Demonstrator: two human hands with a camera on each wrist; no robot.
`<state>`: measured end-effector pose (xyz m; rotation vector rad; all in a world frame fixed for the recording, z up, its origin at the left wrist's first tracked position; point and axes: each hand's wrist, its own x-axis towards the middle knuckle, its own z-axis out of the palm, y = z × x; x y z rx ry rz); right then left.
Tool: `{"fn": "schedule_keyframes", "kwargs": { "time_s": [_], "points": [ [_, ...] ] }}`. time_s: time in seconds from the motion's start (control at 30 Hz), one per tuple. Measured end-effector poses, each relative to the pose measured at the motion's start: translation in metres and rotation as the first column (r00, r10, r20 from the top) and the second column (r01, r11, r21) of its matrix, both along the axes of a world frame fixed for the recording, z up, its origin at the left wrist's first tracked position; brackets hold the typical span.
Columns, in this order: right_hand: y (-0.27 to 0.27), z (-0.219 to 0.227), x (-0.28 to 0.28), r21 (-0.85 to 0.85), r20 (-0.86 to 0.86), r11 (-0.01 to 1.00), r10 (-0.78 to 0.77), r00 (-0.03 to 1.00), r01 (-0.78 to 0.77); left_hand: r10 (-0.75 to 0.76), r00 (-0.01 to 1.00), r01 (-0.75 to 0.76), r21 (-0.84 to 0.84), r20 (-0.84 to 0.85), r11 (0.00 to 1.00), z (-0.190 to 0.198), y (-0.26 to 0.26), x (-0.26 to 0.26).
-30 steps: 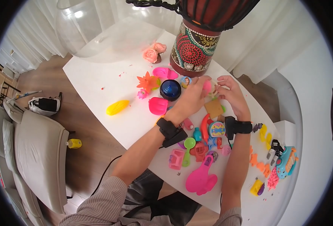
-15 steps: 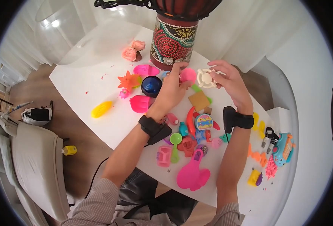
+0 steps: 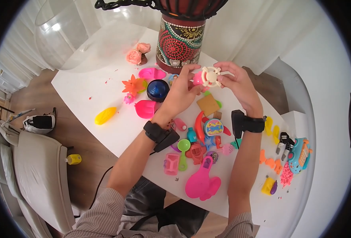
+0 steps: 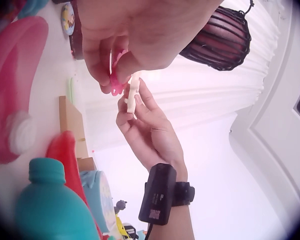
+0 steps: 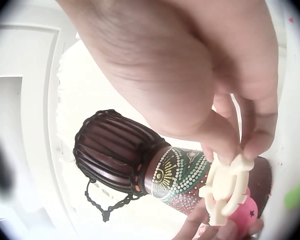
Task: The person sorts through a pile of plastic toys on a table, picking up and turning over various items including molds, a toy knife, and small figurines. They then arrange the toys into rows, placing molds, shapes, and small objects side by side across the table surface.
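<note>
Up off the table, the left hand (image 3: 180, 90) pinches a small pink piece (image 3: 198, 78) between thumb and fingers. The right hand (image 3: 241, 85) holds a cream ring-shaped piece (image 3: 211, 77) by its edge, overlapping the pink one in the head view. In the left wrist view the cream piece (image 4: 133, 93) stands edge-on right beside the pink piece (image 4: 116, 80). From the right wrist view the cream piece (image 5: 227, 185) lies in front of the pink one (image 5: 246, 214); whether they are joined, I cannot tell.
A patterned drum (image 3: 180, 43) stands behind the hands. Below them on the white table (image 3: 84, 85) lie a tan block (image 3: 208, 104), a red pepper (image 3: 199, 125), a green scoop (image 3: 183, 148) and a pink paddle (image 3: 199, 180). A blue dome (image 3: 158, 90) sits left.
The right hand has brought the cream piece leftward from beside the pink piece to overlap it. Earlier both hands were lower in front of the drum; the head view has shifted too.
</note>
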<state>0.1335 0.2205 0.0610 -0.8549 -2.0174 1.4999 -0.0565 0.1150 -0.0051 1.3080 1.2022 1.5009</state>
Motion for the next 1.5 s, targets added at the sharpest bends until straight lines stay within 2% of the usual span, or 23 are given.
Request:
{"fn": "schedule_keyframes", "kwargs": {
  "time_s": [0.07, 0.13, 0.27, 0.37, 0.43, 0.47, 0.53, 0.57, 0.63, 0.73, 0.83, 0.93, 1.03, 1.27, 1.33, 1.5],
  "points": [
    [-0.004, 0.003, -0.003, -0.009, -0.032, 1.000, 0.011, 0.999, -0.012, -0.029, 0.999, 0.030, -0.023, 0.015, 0.999, -0.001, 0.001, 0.000],
    [-0.008, 0.005, -0.008, -0.057, -0.007, 0.998, 0.003, 1.000, -0.003, -0.009, 0.996, 0.005, 0.048, 0.089, 0.999, -0.007, 0.004, 0.001],
    [-0.013, 0.005, -0.016, -0.063, 0.026, 0.997, -0.038, 0.999, 0.039, 0.002, 0.995, -0.009, 0.075, 0.099, 0.997, -0.007, 0.002, 0.002],
    [-0.014, 0.003, -0.019, -0.021, 0.093, 0.997, -0.068, 0.993, 0.070, -0.057, 0.996, 0.055, 0.027, 0.064, 0.998, -0.003, -0.002, 0.003],
    [-0.012, -0.004, -0.020, 0.146, 0.135, 0.989, -0.047, 0.990, 0.027, -0.015, 1.000, 0.015, -0.008, -0.022, 1.000, 0.003, -0.002, 0.005],
    [-0.009, -0.009, -0.021, 0.146, 0.134, 0.989, -0.045, 0.990, 0.025, -0.013, 1.000, 0.013, -0.009, -0.022, 1.000, 0.002, -0.001, 0.005],
    [-0.006, -0.019, -0.022, 0.287, 0.096, 0.957, 0.025, 0.995, -0.052, 0.071, 0.993, -0.070, 0.007, -0.096, 0.997, -0.002, 0.001, 0.004],
    [-0.008, -0.016, -0.024, 0.287, 0.097, 0.957, 0.027, 0.995, -0.054, 0.073, 0.993, -0.072, 0.007, -0.095, 0.997, -0.004, 0.001, 0.003],
    [-0.015, -0.008, -0.029, 0.162, 0.165, 0.985, 0.026, 0.986, -0.054, 0.158, 0.970, -0.146, 0.076, -0.187, 0.986, -0.008, 0.002, 0.000],
    [-0.009, -0.011, -0.025, 0.258, 0.148, 0.965, 0.017, 0.989, -0.055, 0.207, 0.947, -0.197, 0.062, -0.246, 0.978, -0.006, 0.001, 0.000],
    [-0.008, -0.005, -0.021, 0.163, 0.104, 0.987, 0.000, 0.995, -0.017, 0.186, 0.956, -0.180, 0.045, -0.227, 0.983, -0.013, 0.004, -0.001],
    [-0.014, 0.002, -0.020, 0.194, 0.154, 0.981, -0.018, 0.988, -0.012, 0.160, 0.975, -0.157, 0.027, -0.154, 0.987, -0.016, 0.006, -0.002],
    [-0.012, 0.000, -0.020, 0.233, 0.159, 0.971, 0.019, 0.987, -0.056, 0.176, 0.969, -0.173, 0.031, -0.171, 0.984, -0.015, 0.006, -0.002],
    [-0.025, 0.002, -0.032, 0.178, 0.210, 0.983, 0.014, 0.978, -0.052, 0.193, 0.974, -0.193, 0.010, -0.116, 0.981, -0.010, 0.003, -0.001],
    [-0.024, -0.005, -0.033, 0.200, 0.148, 0.979, 0.016, 0.989, -0.046, 0.231, 0.961, -0.221, 0.075, -0.153, 0.972, -0.010, 0.003, 0.000],
    [-0.017, -0.017, -0.033, 0.324, 0.185, 0.946, -0.040, 0.982, -0.023, 0.205, 0.973, -0.199, 0.067, -0.108, 0.978, 0.000, 0.001, 0.000]
  ]
}}
